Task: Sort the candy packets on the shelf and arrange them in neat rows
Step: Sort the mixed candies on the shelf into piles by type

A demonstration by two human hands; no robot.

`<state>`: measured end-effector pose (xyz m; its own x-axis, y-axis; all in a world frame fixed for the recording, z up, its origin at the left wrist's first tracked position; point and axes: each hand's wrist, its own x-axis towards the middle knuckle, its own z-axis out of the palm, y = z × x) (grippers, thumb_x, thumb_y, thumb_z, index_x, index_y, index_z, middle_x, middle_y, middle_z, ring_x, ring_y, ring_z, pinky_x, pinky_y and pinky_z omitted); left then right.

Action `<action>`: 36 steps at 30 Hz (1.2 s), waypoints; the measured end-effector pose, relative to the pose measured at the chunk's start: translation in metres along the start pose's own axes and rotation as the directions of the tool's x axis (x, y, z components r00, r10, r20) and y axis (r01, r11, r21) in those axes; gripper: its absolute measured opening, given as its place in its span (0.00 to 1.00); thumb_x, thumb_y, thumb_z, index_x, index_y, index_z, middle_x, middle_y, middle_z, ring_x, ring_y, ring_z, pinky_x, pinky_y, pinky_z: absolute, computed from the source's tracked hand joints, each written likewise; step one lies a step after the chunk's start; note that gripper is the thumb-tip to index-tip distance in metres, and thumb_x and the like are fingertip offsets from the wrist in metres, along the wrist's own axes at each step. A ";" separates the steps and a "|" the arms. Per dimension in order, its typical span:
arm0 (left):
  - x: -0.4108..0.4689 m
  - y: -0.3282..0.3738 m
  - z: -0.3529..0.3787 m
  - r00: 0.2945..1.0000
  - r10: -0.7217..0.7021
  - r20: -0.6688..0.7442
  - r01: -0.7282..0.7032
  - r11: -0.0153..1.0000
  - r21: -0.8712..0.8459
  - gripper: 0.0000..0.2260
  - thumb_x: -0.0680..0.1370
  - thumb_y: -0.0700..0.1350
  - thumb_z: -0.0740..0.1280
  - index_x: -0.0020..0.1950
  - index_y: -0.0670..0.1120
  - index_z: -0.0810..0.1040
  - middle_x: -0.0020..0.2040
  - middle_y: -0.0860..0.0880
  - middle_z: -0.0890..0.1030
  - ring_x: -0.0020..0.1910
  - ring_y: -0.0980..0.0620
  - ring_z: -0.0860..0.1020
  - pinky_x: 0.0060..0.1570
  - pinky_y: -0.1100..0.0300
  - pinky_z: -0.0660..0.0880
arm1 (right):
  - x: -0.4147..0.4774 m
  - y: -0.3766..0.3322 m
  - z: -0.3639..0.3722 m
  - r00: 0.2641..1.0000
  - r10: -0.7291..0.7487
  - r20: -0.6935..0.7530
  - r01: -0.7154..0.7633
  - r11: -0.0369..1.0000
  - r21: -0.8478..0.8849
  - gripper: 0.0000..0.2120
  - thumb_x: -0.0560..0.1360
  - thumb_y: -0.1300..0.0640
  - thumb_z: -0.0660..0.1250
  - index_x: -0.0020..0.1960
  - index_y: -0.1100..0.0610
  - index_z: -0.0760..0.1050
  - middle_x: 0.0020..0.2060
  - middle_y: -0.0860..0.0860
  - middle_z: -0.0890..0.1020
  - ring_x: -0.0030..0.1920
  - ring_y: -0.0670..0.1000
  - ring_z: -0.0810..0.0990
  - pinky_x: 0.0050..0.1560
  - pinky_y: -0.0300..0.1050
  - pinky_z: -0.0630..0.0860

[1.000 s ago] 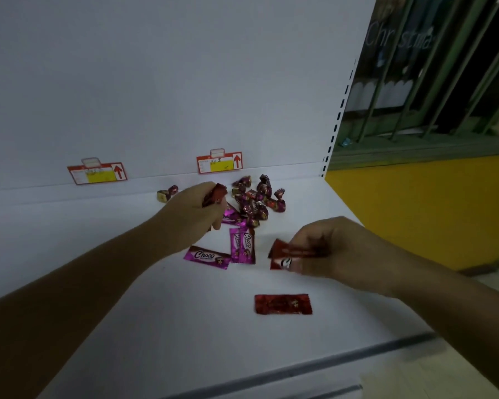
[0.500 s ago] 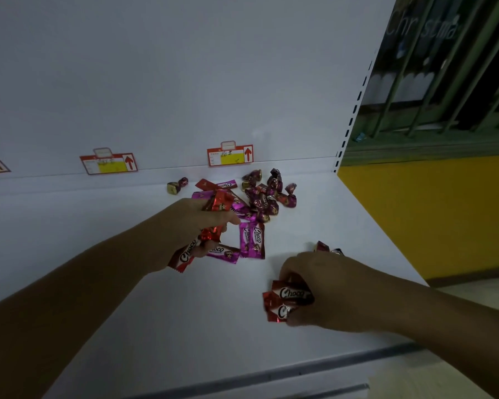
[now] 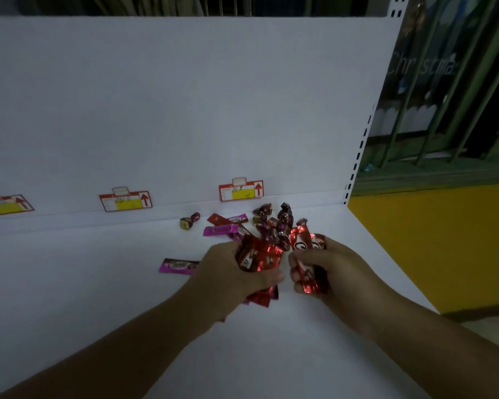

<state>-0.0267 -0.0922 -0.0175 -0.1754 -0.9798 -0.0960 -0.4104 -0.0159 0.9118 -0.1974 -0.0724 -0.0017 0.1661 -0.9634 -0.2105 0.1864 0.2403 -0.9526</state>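
- Head view: your left hand [image 3: 231, 272] is over the middle of the white shelf [image 3: 98, 283], fingers curled round a bunch of red packets [image 3: 258, 256]; the foil ends stick out at 12 o'clock above the knuckles and at 5 o'clock below the palm.
- Your right hand [image 3: 326, 269] sits just beside it at 3 o'clock, thumb and fingers gripping a second bundle of red packets [image 3: 304, 243] held roughly upright; you cannot tell from this angle whether the two hands touch.
- At 9 o'clock from your left hand a flat pink packet [image 3: 179, 266] lies on the shelf; its right end is hidden behind that hand.
- At 12 o'clock from both hands an unsorted heap [image 3: 274, 223] of small twisted maroon sweets lies near the foot of the back panel [image 3: 185, 96]; its near edge is covered by what you hold.
- At 11 o'clock a second pink packet [image 3: 219, 230] and a loose red packet [image 3: 218, 218] lie overlapping at the heap's left side; further out toward 10 o'clock a lone gold-and-maroon sweet [image 3: 189, 221] sits apart from the rest.
- Along the bottom of the back panel three red-and-yellow price labels run from 12 o'clock to 9 o'clock: the nearest label [image 3: 241, 190], the middle label [image 3: 125, 198], the far label [image 3: 5, 204]; their print is too small to read.
- At 3 o'clock, past the shelf's end, a yellow wall [image 3: 429, 249] shows; at 1 o'clock above it stand green bars [image 3: 444, 110].
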 end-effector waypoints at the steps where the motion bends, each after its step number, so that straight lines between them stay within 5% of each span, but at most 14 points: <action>1: 0.000 0.002 0.004 0.999 0.034 -0.008 -0.034 0.999 -0.011 0.14 0.62 0.52 0.76 0.41 0.57 0.74 0.33 0.64 0.81 0.33 0.67 0.79 0.27 0.74 0.72 | 0.002 0.002 0.003 1.000 0.002 -0.008 -0.001 0.999 0.049 0.08 0.74 0.67 0.61 0.43 0.58 0.77 0.32 0.52 0.83 0.31 0.49 0.81 0.30 0.39 0.75; 8: 0.019 0.011 0.009 0.992 0.126 -0.012 -0.126 0.992 0.001 0.13 0.66 0.51 0.76 0.47 0.55 0.78 0.40 0.57 0.83 0.39 0.62 0.81 0.41 0.69 0.78 | 0.015 0.007 0.010 0.993 -0.078 0.093 0.070 0.994 0.079 0.12 0.75 0.53 0.62 0.46 0.54 0.84 0.45 0.55 0.85 0.47 0.51 0.84 0.39 0.38 0.79; 11: 0.024 0.011 0.004 0.979 0.168 0.118 -0.169 0.986 0.003 0.13 0.67 0.48 0.76 0.49 0.52 0.79 0.41 0.55 0.84 0.40 0.61 0.82 0.41 0.67 0.78 | 0.021 0.006 0.006 0.992 -0.078 0.096 0.082 0.996 -0.041 0.13 0.71 0.54 0.65 0.52 0.59 0.80 0.46 0.57 0.85 0.47 0.54 0.84 0.43 0.43 0.80; 14: 0.034 0.013 -0.019 0.940 0.225 0.257 -0.229 0.973 -0.014 0.09 0.65 0.46 0.77 0.40 0.52 0.79 0.36 0.57 0.83 0.34 0.62 0.81 0.34 0.72 0.75 | 0.031 -0.006 -0.002 0.996 -0.076 0.051 0.077 0.997 -0.007 0.10 0.72 0.58 0.65 0.48 0.63 0.80 0.44 0.60 0.84 0.44 0.57 0.83 0.44 0.45 0.80; 17: 0.067 0.004 -0.056 0.964 0.266 0.001 -0.258 0.933 0.251 0.06 0.67 0.47 0.75 0.37 0.51 0.78 0.34 0.53 0.82 0.32 0.64 0.78 0.31 0.76 0.71 | 0.045 -0.024 -0.026 0.995 -0.069 -0.069 0.069 0.998 -0.009 0.08 0.76 0.62 0.62 0.49 0.66 0.76 0.40 0.61 0.84 0.40 0.57 0.83 0.38 0.45 0.81; 19: 0.092 -0.005 -0.075 0.951 0.299 -0.073 -0.224 0.836 0.502 0.05 0.72 0.44 0.71 0.40 0.52 0.78 0.38 0.54 0.81 0.32 0.62 0.77 0.30 0.74 0.69 | 0.056 -0.036 -0.045 0.990 -0.056 -0.132 0.053 0.998 -0.023 0.07 0.77 0.63 0.61 0.49 0.67 0.75 0.38 0.61 0.84 0.39 0.56 0.84 0.36 0.45 0.82; 21: 0.113 -0.017 -0.082 0.951 0.308 -0.002 -0.209 0.651 0.730 0.05 0.75 0.43 0.67 0.49 0.51 0.80 0.46 0.52 0.81 0.37 0.60 0.74 0.35 0.69 0.66 | 0.067 -0.044 -0.064 0.983 -0.040 -0.182 0.034 0.999 -0.032 0.05 0.77 0.65 0.60 0.50 0.66 0.73 0.36 0.59 0.84 0.36 0.56 0.84 0.34 0.45 0.81; 25: 0.137 -0.032 -0.077 0.948 0.263 0.181 -0.281 0.422 0.862 0.12 0.77 0.42 0.63 0.59 0.50 0.78 0.53 0.51 0.81 0.48 0.53 0.75 0.49 0.61 0.71 | 0.090 -0.050 -0.086 0.976 -0.008 -0.217 -0.029 0.986 -0.167 0.04 0.76 0.69 0.60 0.48 0.63 0.72 0.28 0.56 0.79 0.27 0.52 0.77 0.27 0.43 0.74; 30: 0.149 -0.037 -0.077 0.943 0.255 0.214 -0.302 0.388 0.871 0.11 0.75 0.42 0.65 0.56 0.51 0.79 0.47 0.54 0.78 0.45 0.55 0.73 0.45 0.63 0.67 | 0.122 -0.044 -0.095 0.952 -0.012 -0.305 -0.133 0.882 -0.452 0.04 0.73 0.64 0.62 0.40 0.60 0.74 0.23 0.51 0.73 0.21 0.48 0.67 0.22 0.38 0.63; 33: 0.150 -0.038 -0.081 0.939 0.255 0.231 -0.310 0.340 0.888 0.08 0.74 0.46 0.67 0.53 0.50 0.79 0.47 0.53 0.77 0.43 0.55 0.71 0.42 0.63 0.65 | 0.137 -0.039 -0.094 0.962 0.005 -0.272 -0.189 0.730 -0.656 0.08 0.72 0.57 0.70 0.38 0.59 0.73 0.27 0.52 0.71 0.23 0.48 0.66 0.24 0.38 0.62; 36: 0.146 -0.035 -0.086 0.939 0.287 0.189 -0.312 0.486 0.816 0.02 0.74 0.47 0.67 0.45 0.49 0.76 0.39 0.53 0.77 0.39 0.53 0.74 0.35 0.65 0.65 | 0.149 -0.033 -0.082 0.974 0.037 -0.224 -0.197 0.626 -0.755 0.14 0.68 0.56 0.75 0.33 0.58 0.71 0.26 0.51 0.71 0.24 0.48 0.66 0.25 0.38 0.62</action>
<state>0.0386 -0.2522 -0.0292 -0.4513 -0.8872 0.0961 -0.8751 0.4611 0.1469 -0.2580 -0.2331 -0.0199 -0.0479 -0.9560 -0.2893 -0.6471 0.2503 -0.7202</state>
